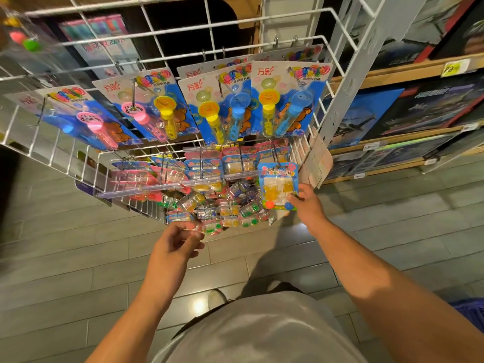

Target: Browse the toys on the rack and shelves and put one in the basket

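Browsing stage, I reckon: my right hand (306, 203) pinches a blister card (279, 186) by its lower edge, tilted off its hook on the wire rack (167, 48) for a look, while left hand (178, 239) hovers w/ fingers loosely curled, empty, near the bottom packs; basket not in view.

White wire rack (337, 82) carries blue bubble-wand cards (290, 100) with yellow, pink, blue wands.

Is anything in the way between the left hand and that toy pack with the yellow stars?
The left hand hangs open left of the pack, which the right hand pinches. Nothing visible stands between them.
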